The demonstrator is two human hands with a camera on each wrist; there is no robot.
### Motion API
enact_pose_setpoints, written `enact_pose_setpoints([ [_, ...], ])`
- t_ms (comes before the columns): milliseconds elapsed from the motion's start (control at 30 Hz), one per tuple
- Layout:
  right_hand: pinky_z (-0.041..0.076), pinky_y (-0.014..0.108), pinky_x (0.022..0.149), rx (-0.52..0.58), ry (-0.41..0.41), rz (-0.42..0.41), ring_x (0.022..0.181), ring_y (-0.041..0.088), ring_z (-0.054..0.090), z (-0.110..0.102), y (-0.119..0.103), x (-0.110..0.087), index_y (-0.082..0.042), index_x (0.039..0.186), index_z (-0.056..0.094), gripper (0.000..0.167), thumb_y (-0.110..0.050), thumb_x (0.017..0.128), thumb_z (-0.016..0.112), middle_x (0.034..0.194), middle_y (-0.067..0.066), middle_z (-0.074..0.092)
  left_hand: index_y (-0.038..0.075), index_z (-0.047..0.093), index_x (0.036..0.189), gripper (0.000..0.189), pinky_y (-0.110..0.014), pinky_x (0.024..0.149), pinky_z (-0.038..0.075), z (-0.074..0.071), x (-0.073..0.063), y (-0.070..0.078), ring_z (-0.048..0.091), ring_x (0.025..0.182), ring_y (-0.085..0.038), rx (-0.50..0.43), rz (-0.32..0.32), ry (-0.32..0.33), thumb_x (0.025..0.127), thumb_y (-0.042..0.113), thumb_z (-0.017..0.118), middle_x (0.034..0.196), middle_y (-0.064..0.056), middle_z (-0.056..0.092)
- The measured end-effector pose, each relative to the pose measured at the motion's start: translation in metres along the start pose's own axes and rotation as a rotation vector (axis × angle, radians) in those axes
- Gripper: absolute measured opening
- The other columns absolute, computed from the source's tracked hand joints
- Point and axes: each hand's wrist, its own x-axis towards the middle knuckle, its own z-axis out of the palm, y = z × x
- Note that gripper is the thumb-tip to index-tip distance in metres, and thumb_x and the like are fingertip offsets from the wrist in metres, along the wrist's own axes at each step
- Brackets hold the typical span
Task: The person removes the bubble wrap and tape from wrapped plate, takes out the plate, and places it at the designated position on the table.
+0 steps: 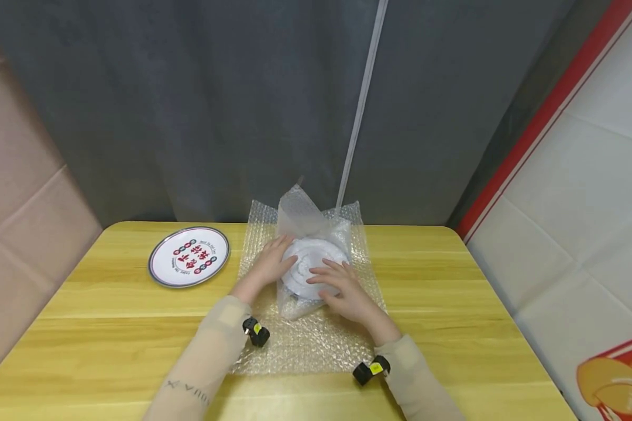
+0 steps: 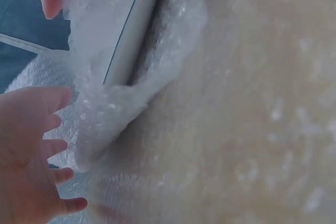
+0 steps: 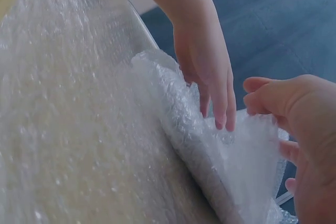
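A white plate [image 1: 302, 275], partly wrapped in bubble wrap, lies at the middle of a larger bubble wrap sheet [image 1: 305, 354]. In the left wrist view the rim of the plate [image 2: 131, 35], with a thin dark line along it, shows through a gap in the folded wrap. My left hand [image 1: 270, 260] is at the bundle's left side, fingers spread and extended. Over its right side lies my right hand [image 1: 343, 287], with fingers apart and loosely bent. The right wrist view has both hands by the folded wrap [image 3: 205, 150]; firm contact is hard to tell.
A second plate [image 1: 189, 257], white with red lettering and a dark rim, lies on the wooden table [image 1: 442, 327] to the left. One flap of wrap [image 1: 300, 210] sticks up behind the bundle. A dark grey curtain [image 1: 216, 117] hangs beyond the table's back edge.
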Motion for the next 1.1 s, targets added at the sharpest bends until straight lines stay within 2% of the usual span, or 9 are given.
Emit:
enact_pose_setpoints([
  [233, 0.006, 0.066, 0.109, -0.04, -0.049, 0.025, 0.137, 0.032, 0.031, -0.002, -0.006, -0.002, -0.015, 0.118, 0.067, 0.029, -0.016, 0.09, 0.06, 0.134, 0.003, 0.056, 0.008, 0.029, 0.15, 0.062, -0.066, 0.108, 0.015, 0.003, 0.004, 0.002, 0.014, 0.141, -0.041, 0.002, -0.055, -0.049, 0.099, 0.034, 0.049, 0.156, -0.017, 0.019],
  [567, 0.007, 0.066, 0.108, -0.089, -0.114, -0.034, 0.137, 0.032, 0.031, -0.003, -0.016, -0.001, -0.016, 0.116, 0.067, 0.027, -0.021, 0.092, 0.057, 0.132, 0.002, 0.057, 0.01, 0.027, 0.151, 0.065, -0.063, 0.11, 0.007, 0.007, 0.002, 0.002, 0.006, 0.141, -0.042, 0.045, -0.098, -0.116, 0.098, 0.041, 0.048, 0.156, -0.018, 0.014],
  [733, 0.008, 0.068, 0.107, -0.147, -0.115, -0.004, 0.134, 0.036, 0.033, -0.004, -0.019, -0.001, -0.015, 0.115, 0.068, 0.026, -0.02, 0.091, 0.06, 0.131, 0.005, 0.058, 0.007, 0.025, 0.151, 0.07, -0.064, 0.109, 0.008, 0.007, -0.005, 0.006, 0.004, 0.141, -0.044, 0.072, -0.081, -0.127, 0.097, 0.042, 0.05, 0.156, -0.021, 0.011],
  [967, 0.015, 0.067, 0.107, -0.3, -0.08, 0.059, 0.132, 0.034, 0.037, -0.005, -0.018, 0.0, -0.017, 0.115, 0.068, 0.025, -0.021, 0.091, 0.062, 0.13, 0.007, 0.058, 0.001, 0.029, 0.149, 0.082, -0.065, 0.109, 0.009, 0.007, -0.019, 0.016, 0.004, 0.141, -0.044, 0.11, -0.056, -0.137, 0.091, 0.052, 0.055, 0.156, -0.021, 0.008],
  [1100, 0.017, 0.067, 0.106, -0.313, -0.069, 0.061, 0.13, 0.033, 0.04, -0.006, -0.017, 0.001, -0.016, 0.116, 0.068, 0.026, -0.02, 0.091, 0.063, 0.129, 0.008, 0.058, 0.001, 0.028, 0.149, 0.091, -0.063, 0.109, 0.007, 0.007, -0.028, 0.022, 0.001, 0.142, -0.04, 0.113, -0.049, -0.158, 0.086, 0.057, 0.059, 0.157, -0.02, 0.004],
])
